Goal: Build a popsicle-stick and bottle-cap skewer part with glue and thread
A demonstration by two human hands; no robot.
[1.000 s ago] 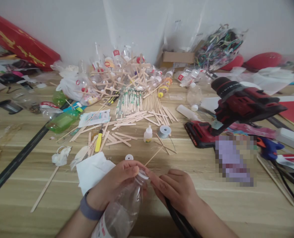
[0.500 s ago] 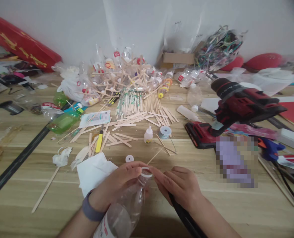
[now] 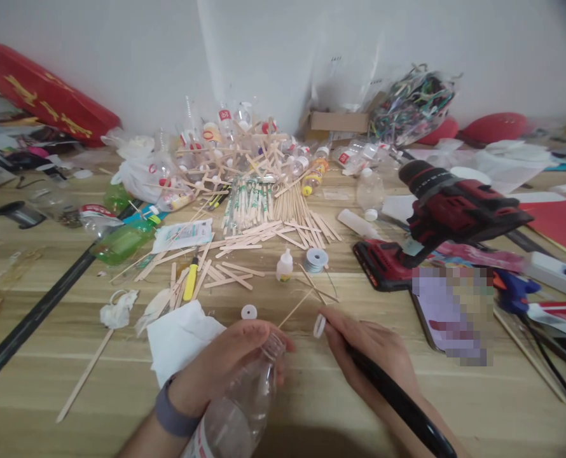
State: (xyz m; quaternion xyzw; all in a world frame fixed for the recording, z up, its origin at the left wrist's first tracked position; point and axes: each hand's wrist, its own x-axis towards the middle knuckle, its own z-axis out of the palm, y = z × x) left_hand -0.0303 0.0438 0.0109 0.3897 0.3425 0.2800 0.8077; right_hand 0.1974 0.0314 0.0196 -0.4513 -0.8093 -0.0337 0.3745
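My left hand [image 3: 233,356] is closed round the shoulder and neck of a clear plastic bottle [image 3: 259,391]. The bottle tilts, its open mouth pointing up and away from me. To the right, my right hand [image 3: 383,356] pinches a white plastic ring [image 3: 318,326] at its fingertips, apart from the bottle neck. That hand also grips a long black handle [image 3: 404,404]; the kind of tool cannot be made out. A white cap with a centre hole [image 3: 249,312] lies just beyond my left hand, and a thin wooden stick [image 3: 296,308] lies past the bottle mouth.
A red and black cordless drill [image 3: 455,210] stands at right, by a phone [image 3: 435,312]. Ahead are a glue bottle [image 3: 284,266], a wire spool [image 3: 316,259], a yellow-handled screwdriver [image 3: 191,280] and many wooden sticks [image 3: 297,197]. White paper [image 3: 180,334] lies at left.
The white ring has come off the bottle neck and moved right in my right hand. The black handle has swung into fuller view. My left hand stays on the bottle.
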